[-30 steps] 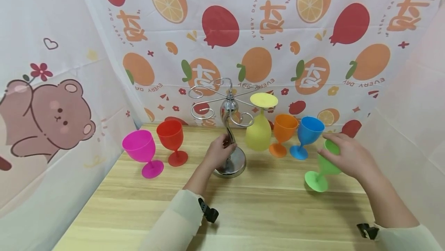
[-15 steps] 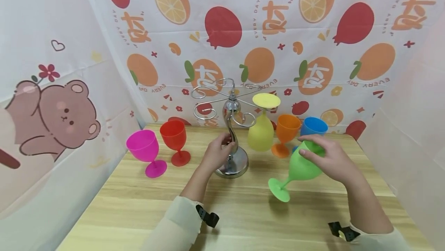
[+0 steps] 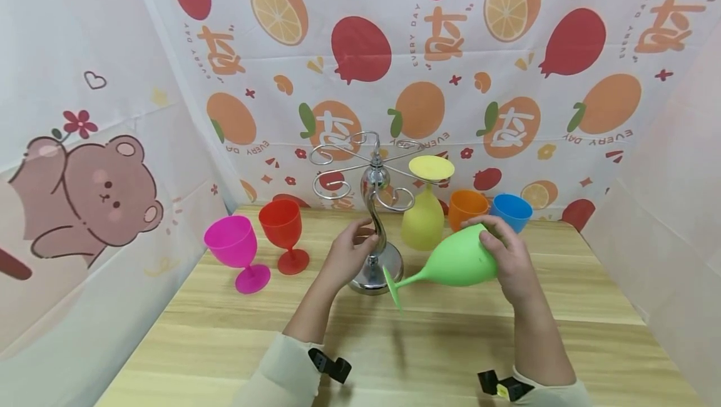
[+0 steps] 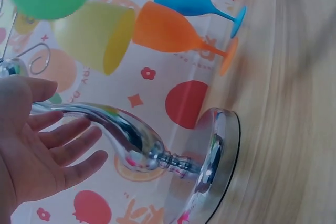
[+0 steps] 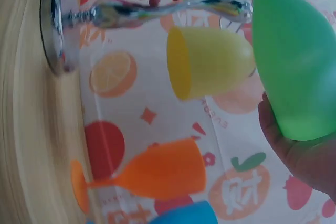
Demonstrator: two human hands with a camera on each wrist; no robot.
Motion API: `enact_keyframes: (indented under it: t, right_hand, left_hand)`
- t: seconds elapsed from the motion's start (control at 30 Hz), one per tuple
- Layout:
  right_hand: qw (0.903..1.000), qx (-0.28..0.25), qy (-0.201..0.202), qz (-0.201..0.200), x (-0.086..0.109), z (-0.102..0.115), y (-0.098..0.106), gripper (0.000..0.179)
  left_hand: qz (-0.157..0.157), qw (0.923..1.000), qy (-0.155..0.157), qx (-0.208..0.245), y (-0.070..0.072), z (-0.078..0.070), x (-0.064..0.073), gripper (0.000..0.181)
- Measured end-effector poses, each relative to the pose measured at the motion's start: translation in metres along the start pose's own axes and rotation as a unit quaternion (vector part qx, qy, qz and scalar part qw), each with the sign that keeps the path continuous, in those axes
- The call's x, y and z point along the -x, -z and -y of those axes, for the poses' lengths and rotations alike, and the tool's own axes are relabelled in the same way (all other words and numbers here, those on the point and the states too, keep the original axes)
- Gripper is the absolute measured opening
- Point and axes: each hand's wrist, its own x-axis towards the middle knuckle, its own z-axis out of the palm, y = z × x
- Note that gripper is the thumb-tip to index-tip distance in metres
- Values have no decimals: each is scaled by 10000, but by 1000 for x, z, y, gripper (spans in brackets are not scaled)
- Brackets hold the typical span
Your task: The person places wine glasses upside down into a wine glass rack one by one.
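My right hand (image 3: 509,260) grips a green plastic goblet (image 3: 459,260) by its bowl near the rim. The goblet is tipped on its side above the table, foot pointing left toward the metal stand. My left hand (image 4: 47,140) is at the curved chrome stem of the stand (image 4: 131,137), its fingers spread and fairly straight beside the stem. Wire arms with curled ends fan out from the stand's top. A yellow goblet (image 3: 424,219) hangs upside down from one arm on the right, its foot uppermost.
Magenta (image 3: 232,241) and red (image 3: 281,224) goblets stand upright on the wooden table (image 3: 214,344) at the left. Behind my right hand are orange (image 3: 466,206) and blue (image 3: 511,210) goblets, also upright. A fruit-print cloth (image 3: 360,100) walls off the back.
My right hand has carried the green goblet from the right toward the stand, tipping it from near upright onto its side. The left hand has stayed at the stem.
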Motion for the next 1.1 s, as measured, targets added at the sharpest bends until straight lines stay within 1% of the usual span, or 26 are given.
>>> enact_keyframes:
  t: [0.1, 0.17, 0.27, 0.37, 0.43, 0.53, 0.6, 0.67, 0.73, 0.8, 0.83, 0.93, 1.0, 1.03, 1.1]
  right_hand:
    - [9983, -514, 87, -264, 0, -2, -8, 33]
    - [9959, -803, 115, -398, 0, -4, -12, 32]
    - [9919, -1121, 143, -580, 0, -6, -18, 31]
    - [9885, -1307, 130, -743, 0, -6, -24, 32]
    - [9867, -1402, 111, -812, 0, -6, -28, 33]
    - [9851, -1486, 66, -864, 1, -6, -33, 34]
    - [9846, -1520, 39, -866, 1, -6, -36, 35]
    - [9843, -1532, 20, -872, 1, -6, -40, 35]
    - [9844, -1526, 12, -876, 0, -7, -43, 35]
    - [9847, -1511, 16, -868, 0, -8, -47, 35]
    - [9852, -1483, 20, -863, -1, -9, -49, 36]
    - [9865, -1401, 59, -851, -1, -10, -53, 38]
    - [9872, -1348, 83, -847, -1, -11, -55, 38]
    - [9875, -1327, 96, -849, -1, -12, -56, 38]
    - [9878, -1292, 117, -857, -1, -13, -58, 38]
  left_hand:
    - [-29, 10000, -18, 60, 0, -1, 4, 36]
    - [18, 9999, -42, 122, -1, 0, 6, 31]
    - [186, 9992, -51, 343, -3, 3, 8, 26]
    - [376, 9977, -30, 563, -8, 7, 11, 26]
    - [514, 9962, -98, 692, -12, 8, 12, 30]
    - [645, 9953, -359, 634, -20, 7, 14, 39]
    - [838, 9921, -476, 804, -25, 4, 17, 48]
    - [1087, 9871, -414, 1100, -30, -1, 20, 56]
    - [1379, 9775, -306, 1567, -35, -7, 23, 65]
    - [1574, 9688, -276, 1895, -40, -12, 27, 71]
    - [1645, 9640, -326, 2063, -43, -15, 28, 74]
    - [1820, 9524, -575, 2375, -51, -21, 31, 81]
    - [1914, 9426, -682, 2650, -56, -24, 33, 87]
    - [1938, 9384, -713, 2771, -58, -25, 33, 92]
    - [1920, 9327, -731, 2963, -63, -28, 34, 99]
